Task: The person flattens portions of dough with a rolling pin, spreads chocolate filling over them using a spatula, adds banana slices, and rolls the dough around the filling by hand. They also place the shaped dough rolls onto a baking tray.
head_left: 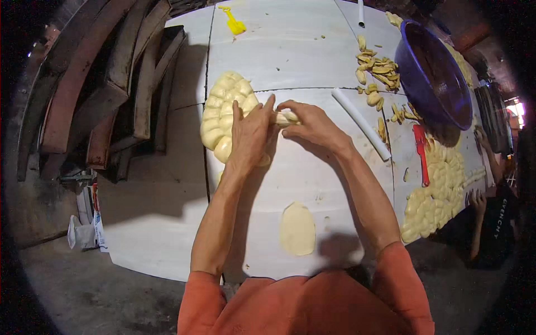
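A small pale piece of rolled dough (286,118) lies between my two hands above the white table. My right hand (315,127) curls its fingers and thumb around the right end of it. My left hand (251,133) grips the other end, some fingers pointing away from me; the part under that palm is hidden. Just left of my left hand, and partly behind it, sits a cluster of smooth dough pieces (219,119) pressed together. Nearer to me, a flattened oval of dough (297,229) lies by itself.
A white tube (362,124) lies right of my hands. Beyond it are yellow-brown pieces (385,72), a purple basin (430,78), a red scraper (421,156) and more dough (435,206). Another person's hand (477,201) is there. Long pans (111,89) stack left; a yellow scraper (233,22) lies far.
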Tool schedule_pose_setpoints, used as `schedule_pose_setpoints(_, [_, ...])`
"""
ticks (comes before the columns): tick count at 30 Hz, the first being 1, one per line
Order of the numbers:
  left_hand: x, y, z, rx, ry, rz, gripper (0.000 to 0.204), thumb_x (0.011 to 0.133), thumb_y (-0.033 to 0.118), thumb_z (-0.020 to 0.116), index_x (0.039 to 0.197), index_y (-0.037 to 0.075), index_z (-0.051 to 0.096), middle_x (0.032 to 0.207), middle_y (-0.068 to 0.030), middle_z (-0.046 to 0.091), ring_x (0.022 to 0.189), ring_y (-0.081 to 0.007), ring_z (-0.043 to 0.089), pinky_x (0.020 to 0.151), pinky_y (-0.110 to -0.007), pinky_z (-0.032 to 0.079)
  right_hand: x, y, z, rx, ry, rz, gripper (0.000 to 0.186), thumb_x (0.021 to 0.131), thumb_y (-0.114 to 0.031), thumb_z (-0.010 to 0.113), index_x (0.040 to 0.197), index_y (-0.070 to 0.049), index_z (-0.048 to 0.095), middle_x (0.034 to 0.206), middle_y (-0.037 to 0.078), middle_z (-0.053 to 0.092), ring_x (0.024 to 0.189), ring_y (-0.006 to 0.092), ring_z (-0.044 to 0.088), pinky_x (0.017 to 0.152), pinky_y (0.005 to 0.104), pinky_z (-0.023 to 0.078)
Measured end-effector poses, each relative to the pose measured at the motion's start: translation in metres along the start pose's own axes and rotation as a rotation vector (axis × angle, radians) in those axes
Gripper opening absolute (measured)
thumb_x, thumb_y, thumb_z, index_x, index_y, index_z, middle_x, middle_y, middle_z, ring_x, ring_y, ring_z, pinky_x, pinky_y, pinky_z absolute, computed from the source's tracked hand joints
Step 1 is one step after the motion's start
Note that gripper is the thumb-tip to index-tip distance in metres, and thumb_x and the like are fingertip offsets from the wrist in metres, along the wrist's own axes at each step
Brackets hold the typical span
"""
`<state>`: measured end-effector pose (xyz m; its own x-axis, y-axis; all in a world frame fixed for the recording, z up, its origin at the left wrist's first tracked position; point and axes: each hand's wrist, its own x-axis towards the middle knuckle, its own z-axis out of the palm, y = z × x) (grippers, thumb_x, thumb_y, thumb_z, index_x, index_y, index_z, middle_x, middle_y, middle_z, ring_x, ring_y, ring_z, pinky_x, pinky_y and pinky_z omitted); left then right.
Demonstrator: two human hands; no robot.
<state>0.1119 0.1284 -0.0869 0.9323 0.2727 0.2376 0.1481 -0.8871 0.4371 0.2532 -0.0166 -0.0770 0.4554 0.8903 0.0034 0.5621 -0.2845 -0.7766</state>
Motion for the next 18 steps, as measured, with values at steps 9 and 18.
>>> schedule_pose_setpoints(9, [-0.007, 0.002, 0.015, 0.101, 0.078, 0.078, 0.042, 0.093, 0.011, 0.063, 0.135, 0.008, 0.06, 0.133, -0.0147, 0.066, 0.128, -0.0342, 0.059, 0.119, -0.068, 0.02, -0.01, -0.021, 0.014, 0.411, 0.095, 0.285, 0.023, 0.087, -0.019, 0.065, 0.099, 0.0, 0.071, 0.075, 0.009, 0.065, 0.069, 0.0203, 0.063, 0.066, 0.035, 0.051])
schedule_pose_setpoints(18, [0.006, 0.013, 0.034, 0.26, -0.038, -0.047, 0.051, 0.099, 0.022, 0.056, 0.148, 0.013, 0.047, 0.157, -0.0107, 0.045, 0.149, -0.0291, 0.036, 0.118, -0.072, 0.015, -0.113, -0.046, -0.064, 0.808, -0.097, 0.079, 0.028, 0.082, -0.017, 0.075, 0.104, -0.002, 0.069, 0.09, 0.006, 0.067, 0.082, 0.0143, 0.063, 0.077, 0.0293, 0.051])
